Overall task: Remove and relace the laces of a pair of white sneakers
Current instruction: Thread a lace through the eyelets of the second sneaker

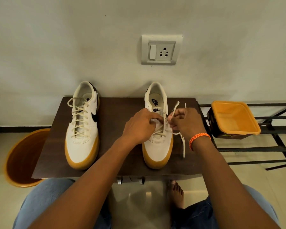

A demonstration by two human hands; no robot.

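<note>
Two white sneakers with tan soles stand toes toward me on a dark wooden table (116,159). The left sneaker (82,129) is fully laced, its cream lace (78,116) loose at the top. Both hands work over the middle of the right sneaker (157,149). My left hand (139,128) pinches the lace at the eyelets. My right hand (186,123), with an orange band on the wrist, grips the right sneaker's lace (182,144), whose ends stick up past the fingers and trail down on the table to the right.
An orange tub (234,119) sits on a black metal rack (271,149) right of the table. An orange bucket (23,159) stands on the floor to the left. A wall socket (161,50) is above. My knees and a bare foot (176,194) are below the table edge.
</note>
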